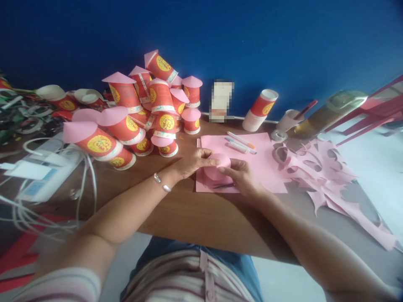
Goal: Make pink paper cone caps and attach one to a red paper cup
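Observation:
Both my hands meet over a small pink paper cone (217, 161) at the middle of the brown table (201, 218). My left hand (192, 161) pinches its left side, and a bracelet sits on that wrist. My right hand (241, 176) holds the cone's right side with fingertips on its top. The cone rests above a pink paper sheet (252, 159). A dark thin tool, perhaps scissors (223, 185), lies on the sheet just under my right hand.
A heap of red paper cups with pink cone lids (141, 113) fills the left back. Pens (241, 143), a tape roll (278, 135), a lone red cup (260, 110) and a white cup (289, 121) stand behind. Pink cut-out scraps (327, 176) spread right. Cables and a white device (44, 172) lie left.

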`<control>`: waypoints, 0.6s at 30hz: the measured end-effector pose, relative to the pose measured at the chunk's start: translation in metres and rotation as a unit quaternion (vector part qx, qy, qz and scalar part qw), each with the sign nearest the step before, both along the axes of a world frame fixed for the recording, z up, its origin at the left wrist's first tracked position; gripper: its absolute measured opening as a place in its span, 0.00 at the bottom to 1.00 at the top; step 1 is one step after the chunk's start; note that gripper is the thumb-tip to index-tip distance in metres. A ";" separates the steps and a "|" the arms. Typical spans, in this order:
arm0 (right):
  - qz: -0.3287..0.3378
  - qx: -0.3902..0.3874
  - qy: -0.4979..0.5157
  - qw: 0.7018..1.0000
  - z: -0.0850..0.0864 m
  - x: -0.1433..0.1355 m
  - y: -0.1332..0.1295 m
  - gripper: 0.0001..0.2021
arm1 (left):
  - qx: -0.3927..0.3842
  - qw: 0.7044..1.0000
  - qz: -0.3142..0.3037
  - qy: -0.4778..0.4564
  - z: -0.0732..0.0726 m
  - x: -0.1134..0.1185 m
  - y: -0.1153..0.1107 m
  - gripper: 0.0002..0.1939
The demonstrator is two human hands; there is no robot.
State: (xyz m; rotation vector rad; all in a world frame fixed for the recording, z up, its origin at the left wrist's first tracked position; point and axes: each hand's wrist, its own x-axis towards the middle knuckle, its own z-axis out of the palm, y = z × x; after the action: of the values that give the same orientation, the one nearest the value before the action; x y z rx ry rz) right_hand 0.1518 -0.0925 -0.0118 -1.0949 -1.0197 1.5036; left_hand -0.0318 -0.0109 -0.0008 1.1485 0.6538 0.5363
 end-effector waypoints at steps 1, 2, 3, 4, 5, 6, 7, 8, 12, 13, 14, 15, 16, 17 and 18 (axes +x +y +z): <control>0.002 -0.001 0.002 1.000 0.000 0.000 0.000 0.18 | -0.002 1.000 0.000 -0.004 -0.001 0.000 0.000 0.20; 0.004 -0.002 0.005 1.000 -0.001 0.000 0.000 0.18 | -0.005 1.000 0.000 -0.010 -0.001 0.000 0.001 0.20; 0.007 -0.002 0.011 1.000 -0.001 0.001 0.000 0.19 | -0.010 1.000 0.001 -0.016 -0.002 0.000 0.001 0.20; 0.010 -0.001 0.018 1.000 -0.002 0.001 0.001 0.20 | -0.016 1.000 0.003 -0.023 -0.001 0.000 0.002 0.21; 0.013 0.001 0.027 1.000 -0.002 0.002 0.001 0.21 | -0.022 0.999 0.005 -0.028 -0.001 0.000 0.003 0.21; 0.014 0.003 0.035 0.999 -0.003 0.002 0.002 0.21 | -0.028 0.999 0.008 -0.034 0.000 0.000 0.003 0.22; 0.013 0.007 0.040 0.999 -0.004 0.003 0.002 0.21 | -0.033 0.999 0.013 -0.039 0.000 0.000 0.004 0.22; 0.008 0.010 0.041 0.999 -0.004 0.004 0.003 0.20 | -0.039 0.998 0.022 -0.044 0.001 0.000 0.004 0.23; -0.024 0.011 0.015 1.000 -0.007 0.008 0.005 0.16 | -0.058 0.994 0.060 -0.068 -0.001 -0.001 0.007 0.21; -0.033 0.010 0.008 0.999 -0.008 0.009 0.005 0.16 | -0.058 0.994 0.063 -0.070 -0.002 -0.002 0.007 0.20; -0.042 0.010 0.001 0.999 -0.009 0.010 0.005 0.15 | -0.058 0.994 0.064 -0.071 -0.003 -0.002 0.008 0.20; -0.050 0.013 -0.004 0.999 -0.009 0.011 0.006 0.15 | -0.057 0.994 0.063 -0.069 -0.004 -0.002 0.008 0.19; -0.056 0.017 -0.008 0.998 -0.010 0.011 0.006 0.15 | -0.056 0.994 0.062 -0.067 -0.005 -0.003 0.009 0.19; -0.061 0.021 -0.010 0.998 -0.011 0.012 0.006 0.16 | -0.055 0.995 0.060 -0.063 -0.005 -0.003 0.009 0.19; -0.064 0.024 -0.013 0.998 -0.012 0.012 0.007 0.16 | -0.052 0.995 0.060 -0.060 -0.005 -0.003 0.009 0.19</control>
State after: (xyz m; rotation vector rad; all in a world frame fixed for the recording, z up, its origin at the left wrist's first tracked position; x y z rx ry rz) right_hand 0.1641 -0.0858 -0.0238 -1.1274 -0.9793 1.3599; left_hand -0.0348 -0.0019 -0.0060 0.9751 0.6418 0.6619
